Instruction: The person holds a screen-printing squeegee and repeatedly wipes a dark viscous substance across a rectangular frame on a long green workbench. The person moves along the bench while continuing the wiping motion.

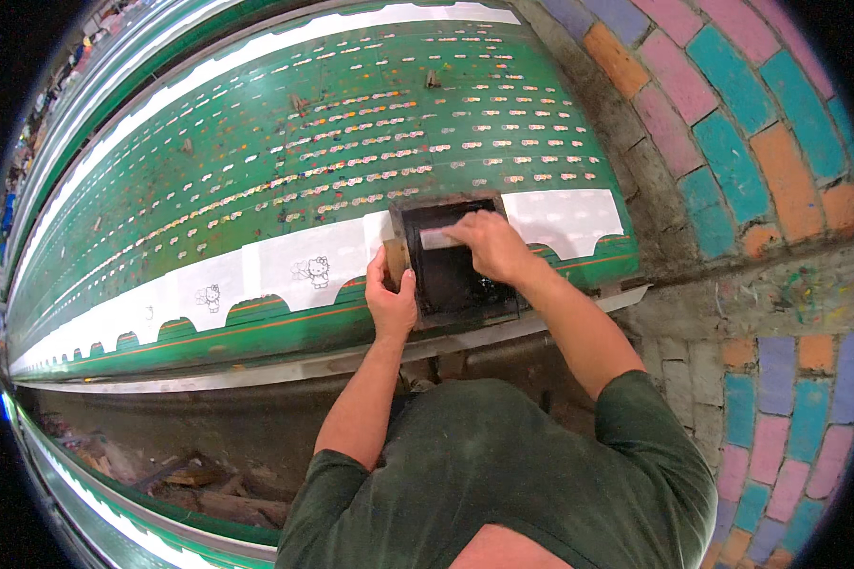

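Observation:
A small screen-printing frame (460, 292), its inside dark with ink, lies across the near edge of the long green table. My left hand (391, 302) grips the frame's left side, thumb by the near part and fingers along the outer edge. Inside the frame, my right hand (489, 245) is closed on a pale flat squeegee (436, 239) near the far end. Under and beside the frame runs a strip of white cloth (176, 284) with a scalloped near edge. Black outline cartoon figures (317, 273) are printed on it left of the frame.
The green table (247, 123) carries rows of small printed patches. Another white strip (370, 17) lines its far edge. A metal rail (256, 373) follows the near edge. Painted bricks (795, 180) cover the floor at right; debris (199, 474) lies below at left.

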